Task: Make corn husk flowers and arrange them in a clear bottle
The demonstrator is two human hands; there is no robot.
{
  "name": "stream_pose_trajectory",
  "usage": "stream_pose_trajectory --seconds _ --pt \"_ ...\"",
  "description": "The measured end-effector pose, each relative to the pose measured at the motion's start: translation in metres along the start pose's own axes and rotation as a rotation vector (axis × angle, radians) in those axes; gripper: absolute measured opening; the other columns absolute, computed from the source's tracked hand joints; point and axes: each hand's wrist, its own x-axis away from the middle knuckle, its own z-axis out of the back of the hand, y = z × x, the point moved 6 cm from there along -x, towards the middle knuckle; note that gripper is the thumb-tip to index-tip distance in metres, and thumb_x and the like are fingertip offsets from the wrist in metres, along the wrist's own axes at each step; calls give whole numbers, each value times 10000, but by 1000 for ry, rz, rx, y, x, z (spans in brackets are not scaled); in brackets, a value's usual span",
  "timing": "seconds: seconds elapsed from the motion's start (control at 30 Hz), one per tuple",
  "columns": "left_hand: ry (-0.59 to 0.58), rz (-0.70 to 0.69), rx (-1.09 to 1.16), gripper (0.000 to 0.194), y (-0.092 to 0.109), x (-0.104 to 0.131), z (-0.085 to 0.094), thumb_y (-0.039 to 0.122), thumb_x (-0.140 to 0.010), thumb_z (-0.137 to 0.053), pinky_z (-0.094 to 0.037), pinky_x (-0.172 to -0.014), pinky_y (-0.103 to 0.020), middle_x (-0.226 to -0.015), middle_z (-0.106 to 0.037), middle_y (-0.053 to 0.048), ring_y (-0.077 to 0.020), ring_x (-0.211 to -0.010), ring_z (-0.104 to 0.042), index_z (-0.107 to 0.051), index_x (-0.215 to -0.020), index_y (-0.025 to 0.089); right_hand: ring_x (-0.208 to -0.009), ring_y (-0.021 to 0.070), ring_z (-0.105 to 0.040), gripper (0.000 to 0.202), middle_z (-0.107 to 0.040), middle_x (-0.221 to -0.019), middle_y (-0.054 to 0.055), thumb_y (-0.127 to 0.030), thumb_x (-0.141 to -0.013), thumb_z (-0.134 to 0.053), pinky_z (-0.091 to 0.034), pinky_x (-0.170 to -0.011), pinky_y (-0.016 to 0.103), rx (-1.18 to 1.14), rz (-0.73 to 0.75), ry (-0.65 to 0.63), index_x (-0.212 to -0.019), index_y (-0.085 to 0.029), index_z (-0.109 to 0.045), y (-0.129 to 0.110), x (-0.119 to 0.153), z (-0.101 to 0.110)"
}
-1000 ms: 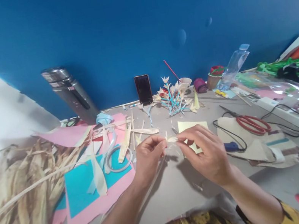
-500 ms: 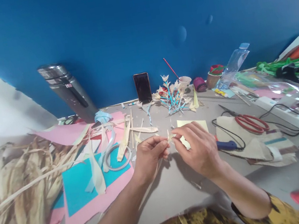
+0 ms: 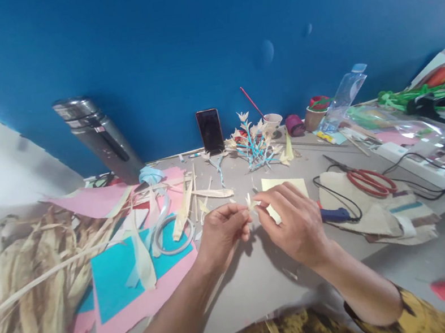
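Between my two hands is a small pale husk flower (image 3: 250,203) with pointed petals. My left hand (image 3: 225,229) pinches it from the left, thumb against forefinger, covering its base. From the other side, my right hand (image 3: 290,217) is closed with thumb and forefinger at the petals' edge. A yellow paper (image 3: 300,186) lies partly under my right hand. Beyond the hands stands a cluster of similar husk flowers on blue-wrapped stems (image 3: 254,146). Nearer the phone is a separate blue forked stem (image 3: 220,172). Loose husk strips (image 3: 185,210) lie left of my left hand.
To the left are a heap of dried husks (image 3: 32,286), blue paper (image 3: 115,280), a tape ring (image 3: 159,243) and a thermos (image 3: 104,141). A phone (image 3: 210,131) leans on the wall. Rightward lie red-handled scissors (image 3: 369,182), a blue-handled tool (image 3: 334,214), cloth (image 3: 370,221) and a power strip (image 3: 415,164).
The husk flower shows more openly between my fingertips, its petals spread upward. My hands have hardly moved, and the whole view has shifted slightly.
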Motion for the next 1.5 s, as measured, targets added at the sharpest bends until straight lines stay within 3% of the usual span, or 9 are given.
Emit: stream_pose_trajectory --seconds 0.33,0.57,0.83,1.0,1.2,1.5 --pt "0 -146 -234 169 2 0 5 294 -810 -715 -421 -464 -210 -664 -623 5 -76 -475 -506 -653 -746 150 -770 200 -590 124 -667 -788 36 -141 -909 -579 -450 -720 317 -113 -72 -15 -997 -193 -650 2 1 0" --pt "-31 -85 -38 179 3 0 1 276 -808 -722 -396 -498 -191 -593 -556 48 -63 -469 -467 -576 -767 182 -606 134 -528 65 -641 -753 -7 -213 -927 -587 -444 -629 273 -310 -300 96 -932 -202 -651 28 7 15" --pt "-160 -87 82 273 7 3 -8 321 -751 -813 -404 -532 -212 -711 -602 36 -59 -488 -486 -588 -811 179 -628 142 -542 112 -631 -703 -11 -146 -914 -592 -428 -646 283 -308 -243 -15 -840 -209 -648 22 21 2" --pt "-102 -175 -6 209 8 2 -3 297 -786 -779 -403 -549 -221 -651 -582 42 -76 -505 -489 -603 -804 187 -680 155 -572 90 -672 -788 15 -126 -908 -607 -459 -647 286 -317 -142 37 -920 -213 -628 13 21 6" --pt "14 -333 -216 134 14 5 3 286 -853 -699 -389 -555 -218 -575 -533 53 -84 -518 -465 -632 -793 187 -957 239 -609 266 -653 -1067 106 -177 -879 -678 -519 -801 377 -229 -51 125 -1124 -215 -581 -4 22 7" --pt "34 -334 -293 132 21 12 -3 284 -793 -755 -412 -540 -234 -601 -580 35 -94 -504 -501 -687 -759 176 -908 222 -608 124 -626 -1058 90 -115 -882 -630 -500 -826 396 -134 -49 177 -914 -233 -651 -6 17 2"
